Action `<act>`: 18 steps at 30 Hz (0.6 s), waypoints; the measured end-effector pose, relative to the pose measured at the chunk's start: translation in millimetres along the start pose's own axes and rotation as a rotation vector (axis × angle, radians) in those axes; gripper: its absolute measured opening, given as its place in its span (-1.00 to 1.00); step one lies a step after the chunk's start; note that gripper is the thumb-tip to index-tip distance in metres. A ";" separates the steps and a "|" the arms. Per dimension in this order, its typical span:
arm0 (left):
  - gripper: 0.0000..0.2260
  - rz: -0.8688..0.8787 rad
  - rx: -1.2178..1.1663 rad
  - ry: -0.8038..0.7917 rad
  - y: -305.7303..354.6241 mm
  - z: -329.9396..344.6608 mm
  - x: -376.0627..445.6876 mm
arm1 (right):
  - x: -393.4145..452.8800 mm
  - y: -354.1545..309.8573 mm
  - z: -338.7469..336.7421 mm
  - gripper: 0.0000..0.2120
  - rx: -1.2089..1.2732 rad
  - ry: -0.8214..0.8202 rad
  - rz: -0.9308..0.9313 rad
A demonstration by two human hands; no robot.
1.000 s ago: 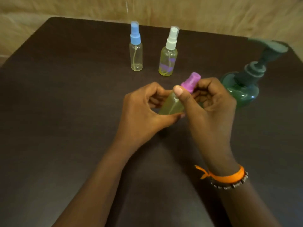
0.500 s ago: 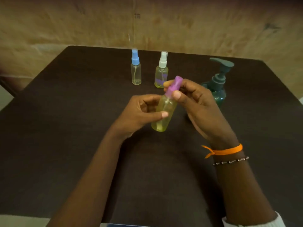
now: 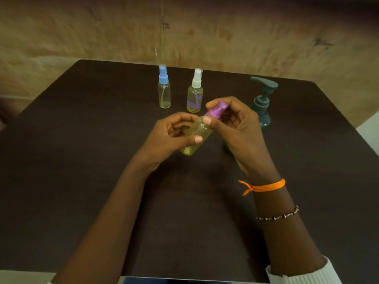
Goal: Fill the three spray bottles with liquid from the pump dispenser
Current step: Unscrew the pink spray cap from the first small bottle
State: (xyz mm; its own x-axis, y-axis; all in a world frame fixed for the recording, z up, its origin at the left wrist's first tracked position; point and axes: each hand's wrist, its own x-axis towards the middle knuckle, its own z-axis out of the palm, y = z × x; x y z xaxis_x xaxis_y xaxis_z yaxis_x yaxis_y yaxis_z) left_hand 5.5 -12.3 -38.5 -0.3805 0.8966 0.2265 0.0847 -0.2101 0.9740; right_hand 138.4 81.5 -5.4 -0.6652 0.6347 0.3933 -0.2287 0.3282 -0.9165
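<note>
Both hands on the purple-cap spray bottle (image 3: pixel 198 133), held tilted just above the dark table (image 3: pixel 82 160).

L to R: blue-cap spray bottle (image 3: pixel 164 90) stands upright at the back, clear body w/ only a little yellowish liquid at the bottom; just beside it the white-cap spray bottle (image 3: pixel 195 93), yellowish, w/ a purple patch on the body, no writing legible. Left hand (image 3: pixel 170 138) curls round the tilted bottle's yellow-tinted body; right hand (image 3: pixel 235 126) pinches its purple cap (image 3: pixel 216 109). Green pump dispenser (image 3: pixel 262 105) stands behind the right hand, partly hidden; no brand readable. Orange band (image 3: pixel 264 186) & bead bracelet (image 3: pixel 279 216) on right wrist.
</note>
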 end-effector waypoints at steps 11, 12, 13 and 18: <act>-0.64 0.037 -0.037 0.003 1.9 6.1 2.1 | -2.2 -19.3 -9.2 -0.60 -0.178 0.351 -0.543; -0.64 0.044 -0.033 0.022 2.6 8.3 0.7 | -5.3 -21.4 -12.0 -0.63 -0.210 0.433 -0.587; -0.64 0.051 -0.029 0.042 3.0 11.3 -0.7 | -9.1 -22.4 -16.0 -0.68 -0.250 0.509 -0.629; -0.67 0.089 -0.027 0.172 1.9 37.5 -3.9 | -30.2 -18.6 -32.9 -0.82 -0.388 0.818 -0.657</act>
State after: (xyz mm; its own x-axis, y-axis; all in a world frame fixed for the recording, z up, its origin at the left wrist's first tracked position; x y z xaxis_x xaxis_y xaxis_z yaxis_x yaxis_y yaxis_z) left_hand 41.7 -1.5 -37.4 -0.5250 0.7945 0.3051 0.1010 -0.2978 0.9493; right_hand 186.1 79.3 2.2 0.2039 0.4796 0.8535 -0.0313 0.8745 -0.4840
